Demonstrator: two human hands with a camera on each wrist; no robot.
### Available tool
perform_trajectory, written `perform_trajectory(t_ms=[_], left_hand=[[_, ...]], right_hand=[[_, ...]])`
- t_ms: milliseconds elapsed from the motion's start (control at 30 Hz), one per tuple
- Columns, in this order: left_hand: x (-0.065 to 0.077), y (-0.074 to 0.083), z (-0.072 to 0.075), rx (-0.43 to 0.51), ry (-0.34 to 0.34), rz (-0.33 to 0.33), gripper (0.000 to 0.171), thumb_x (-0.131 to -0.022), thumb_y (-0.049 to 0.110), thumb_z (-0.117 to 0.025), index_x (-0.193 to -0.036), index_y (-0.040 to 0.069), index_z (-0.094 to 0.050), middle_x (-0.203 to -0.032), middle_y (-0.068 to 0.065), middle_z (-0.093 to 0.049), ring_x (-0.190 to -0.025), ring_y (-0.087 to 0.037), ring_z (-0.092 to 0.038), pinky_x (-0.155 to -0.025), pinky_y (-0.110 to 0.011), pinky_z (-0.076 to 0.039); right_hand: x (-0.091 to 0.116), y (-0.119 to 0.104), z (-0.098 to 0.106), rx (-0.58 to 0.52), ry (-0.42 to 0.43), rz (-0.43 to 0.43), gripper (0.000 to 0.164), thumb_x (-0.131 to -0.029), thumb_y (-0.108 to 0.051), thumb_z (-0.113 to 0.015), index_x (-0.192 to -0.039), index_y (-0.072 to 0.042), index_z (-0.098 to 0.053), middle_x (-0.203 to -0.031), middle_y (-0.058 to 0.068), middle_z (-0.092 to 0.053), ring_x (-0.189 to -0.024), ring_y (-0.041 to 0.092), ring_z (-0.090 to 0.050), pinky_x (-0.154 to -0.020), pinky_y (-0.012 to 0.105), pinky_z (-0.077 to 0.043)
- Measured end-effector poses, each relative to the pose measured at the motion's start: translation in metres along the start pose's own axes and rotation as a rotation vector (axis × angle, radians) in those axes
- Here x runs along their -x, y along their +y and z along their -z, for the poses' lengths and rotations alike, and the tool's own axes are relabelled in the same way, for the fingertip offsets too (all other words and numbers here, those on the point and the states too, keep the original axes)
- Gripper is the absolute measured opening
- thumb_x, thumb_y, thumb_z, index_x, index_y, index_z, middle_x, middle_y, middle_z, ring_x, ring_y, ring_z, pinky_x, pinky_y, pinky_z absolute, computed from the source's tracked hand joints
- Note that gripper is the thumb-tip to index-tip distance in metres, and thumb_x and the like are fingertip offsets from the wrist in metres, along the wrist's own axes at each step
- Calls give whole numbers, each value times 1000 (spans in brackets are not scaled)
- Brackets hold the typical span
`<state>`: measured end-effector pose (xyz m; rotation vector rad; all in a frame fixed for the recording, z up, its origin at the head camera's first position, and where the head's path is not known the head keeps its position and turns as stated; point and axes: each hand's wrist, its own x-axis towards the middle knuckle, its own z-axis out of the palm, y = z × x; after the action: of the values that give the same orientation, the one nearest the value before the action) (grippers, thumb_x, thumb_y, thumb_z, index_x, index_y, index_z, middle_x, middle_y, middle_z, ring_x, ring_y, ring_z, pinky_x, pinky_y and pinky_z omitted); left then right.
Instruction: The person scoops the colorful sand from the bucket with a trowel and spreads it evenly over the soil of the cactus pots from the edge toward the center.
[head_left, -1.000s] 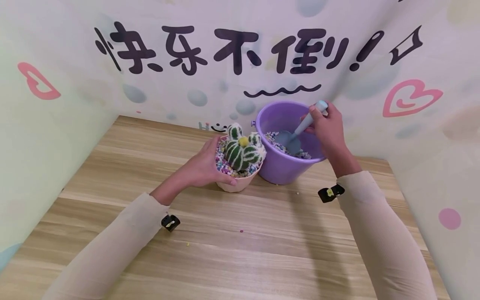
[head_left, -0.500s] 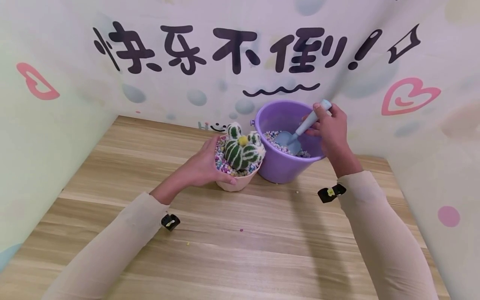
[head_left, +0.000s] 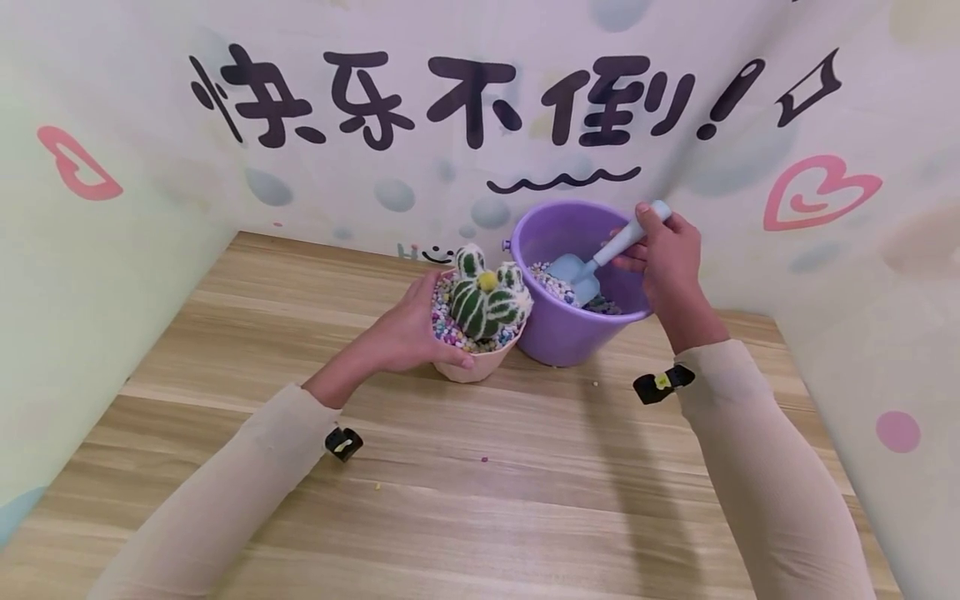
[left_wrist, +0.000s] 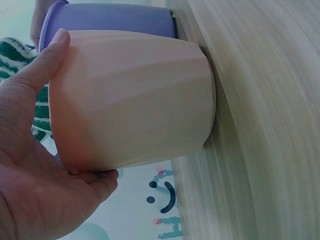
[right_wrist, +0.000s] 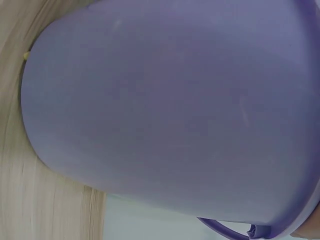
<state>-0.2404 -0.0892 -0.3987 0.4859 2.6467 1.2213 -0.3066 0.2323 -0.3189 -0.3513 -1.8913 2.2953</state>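
Note:
A pale pink pot (left_wrist: pixel 135 100) stands on the table with colourful pebbles (head_left: pixel 444 327) and a knitted green-and-white cactus (head_left: pixel 480 310) in it. My left hand (head_left: pixel 408 329) grips the pot round its rim, thumb on the near side. Beside it, to the right, is a purple bucket (head_left: pixel 570 337) with small pale pebbles (head_left: pixel 553 287) inside. My right hand (head_left: pixel 671 254) holds a light blue toy shovel (head_left: pixel 618 246) by its handle over the bucket's right rim. The shovel's blade rests down among the pebbles, partly sunk in them. In the right wrist view the bucket wall (right_wrist: pixel 160 110) hides the shovel.
The wooden table (head_left: pixel 450 517) has a few stray pebbles on it, one dark pink pebble (head_left: pixel 484 459) near the middle. A printed cloth backdrop (head_left: pixel 337 183) rises right behind the bucket and along both sides. The bucket's handle (right_wrist: pixel 225 229) hangs on its far side.
My right hand has shifted slightly right with the shovel, and more of the blade shows above the pebbles. The left hand and the pot stay in place.

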Motion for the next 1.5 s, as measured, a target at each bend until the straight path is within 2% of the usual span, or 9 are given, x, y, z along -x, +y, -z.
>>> perform_trajectory(t_ms=[233, 467, 700, 933, 1100, 1367, 1500], left_hand=[[0, 1, 0, -8, 4, 15, 130, -57, 44, -93, -154, 17, -10, -149, -15, -29, -131, -35, -41, -107, -55, -38], [1, 3, -2, -4, 20, 31, 130, -56, 45, -93, -153, 18, -11, -148, -15, -30, -131, -36, -42, -106, -56, -39], [1, 3, -5, 5, 30, 34, 131, -55, 46, -93, -154, 17, -11, -148, -16, -30, -130, -37, -42, -106, -56, -39], [3, 5, -5, -12, 44, 43, 133, -56, 47, -92, -154, 16, -8, -151, -17, -27, -131, -37, -42, -106, -55, -39], [6, 7, -8, 1, 59, 66, 132, -56, 45, -93, -154, 18, -9, -150, -15, -28, -130, -37, -43, -105, -55, -40], [13, 10, -12, -21, 93, 92, 135, -57, 48, -92, -155, 10, -7, -149, -17, -29, -128, -37, -44, -104, -53, -43], [16, 13, -15, -38, 118, 118, 139, -57, 51, -91, -155, 7, -3, -152, -20, -25, -131, -39, -42, -105, -54, -42]], right_hand=[[-4, -4, 0, -101, 58, -35, 31, -92, -23, -68, -109, -4, -51, -70, 12, -70, -60, 24, -71, -48, 33, -57], [-5, -9, 1, -124, 95, -53, 34, -93, -25, -67, -113, -4, -49, -70, 11, -70, -60, 23, -71, -51, 33, -58], [-8, -13, 5, -192, 157, -59, 34, -92, -26, -67, -114, -5, -53, -70, 11, -68, -61, 25, -71, -52, 34, -58], [-9, -19, 11, -254, 203, -40, 40, -90, -28, -70, -121, -8, -56, -79, 12, -70, -67, 25, -72, -58, 35, -59], [-9, -23, 14, -315, 222, -31, 34, -91, -26, -70, -118, -10, -58, -84, 15, -72, -77, 28, -73, -59, 37, -60], [-8, -24, 18, -350, 250, -39, 32, -92, -26, -68, -118, -10, -59, -93, 17, -71, -83, 30, -73, -63, 39, -60], [-7, -25, 21, -373, 259, -57, 34, -91, -28, -68, -120, -11, -58, -97, 18, -71, -88, 32, -72, -64, 39, -59]])
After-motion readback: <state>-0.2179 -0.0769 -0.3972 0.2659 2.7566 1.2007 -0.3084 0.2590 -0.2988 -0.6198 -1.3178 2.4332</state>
